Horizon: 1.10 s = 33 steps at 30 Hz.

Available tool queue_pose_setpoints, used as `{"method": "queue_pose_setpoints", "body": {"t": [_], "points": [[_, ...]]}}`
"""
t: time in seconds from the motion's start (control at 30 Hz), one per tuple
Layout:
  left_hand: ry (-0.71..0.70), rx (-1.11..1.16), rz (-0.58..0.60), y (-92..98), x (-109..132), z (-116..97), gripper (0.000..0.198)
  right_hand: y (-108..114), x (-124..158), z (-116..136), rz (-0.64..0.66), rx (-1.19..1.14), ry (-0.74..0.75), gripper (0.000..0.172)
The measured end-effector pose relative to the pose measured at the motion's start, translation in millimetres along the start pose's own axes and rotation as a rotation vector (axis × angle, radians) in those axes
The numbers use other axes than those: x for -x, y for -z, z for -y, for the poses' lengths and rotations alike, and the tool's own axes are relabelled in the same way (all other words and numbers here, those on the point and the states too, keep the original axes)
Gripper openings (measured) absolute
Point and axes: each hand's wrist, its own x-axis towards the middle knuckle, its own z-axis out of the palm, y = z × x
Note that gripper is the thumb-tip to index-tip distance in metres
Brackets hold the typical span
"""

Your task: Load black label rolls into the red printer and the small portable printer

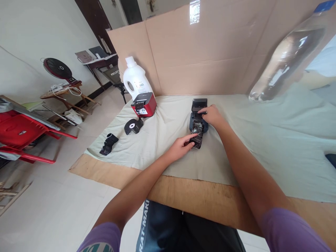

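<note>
A small dark label printer (206, 126) sits on the cloth with its black lid (199, 104) raised at the far side. A creased, glossy black label strip (197, 130) lies over the printer and hangs toward me past its near edge. My left hand (181, 148) is closed on the near end of this strip, index finger and thumb on its left side. My right hand (213, 116) grips the printer's right side near the lid hinge, its index finger reaching across the top of the strip; the folded fingers are partly hidden.
A red and black label printer (148, 105) stands on the left before a white jug (138, 78). Near it lie a black label roll (133, 126) and a smaller black roll (109, 143). Cardboard (210, 59) closes off the back. A large clear bottle (286, 63) is on the right.
</note>
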Motion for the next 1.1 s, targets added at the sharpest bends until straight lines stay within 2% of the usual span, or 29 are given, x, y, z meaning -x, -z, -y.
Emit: {"method": "queue_pose_setpoints", "body": {"t": [0.1, 0.17, 0.3, 0.43, 0.57, 0.67, 0.73, 0.9, 1.1], "points": [[-0.004, -0.003, 0.004, 0.0, 0, 1, 0.048, 0, 1, 6, 0.035, 0.018, -0.065, 0.036], [-0.008, -0.014, 0.008, 0.1, 0, 1, 0.048, 0, 2, 9, 0.030, 0.015, -0.059, 0.036], [-0.012, -0.030, 0.010, 0.4, 1, -1, 0.049, -2, 2, 12, -0.070, -0.018, 0.001, 0.035], [0.013, -0.019, 0.006, 0.5, 2, -4, 0.050, 2, 2, 14, -0.148, -0.147, 0.036, 0.034], [0.026, 0.042, 0.001, 0.0, 2, -3, 0.052, 13, 3, 16, -0.143, -0.307, -0.036, 0.024], [0.046, 0.080, -0.003, -0.1, 1, 0, 0.053, 22, 4, 19, -0.148, -0.339, -0.037, 0.012], [0.054, 0.091, -0.005, 0.0, 1, 0, 0.054, 27, 4, 21, -0.133, -0.340, -0.019, 0.011], [0.058, 0.091, 0.004, 0.2, 2, -1, 0.055, 39, 6, 24, -0.058, -0.284, 0.036, 0.023], [0.061, 0.077, 0.011, 0.2, 2, -2, 0.054, 45, 3, 24, 0.091, -0.073, 0.141, 0.019]]}}
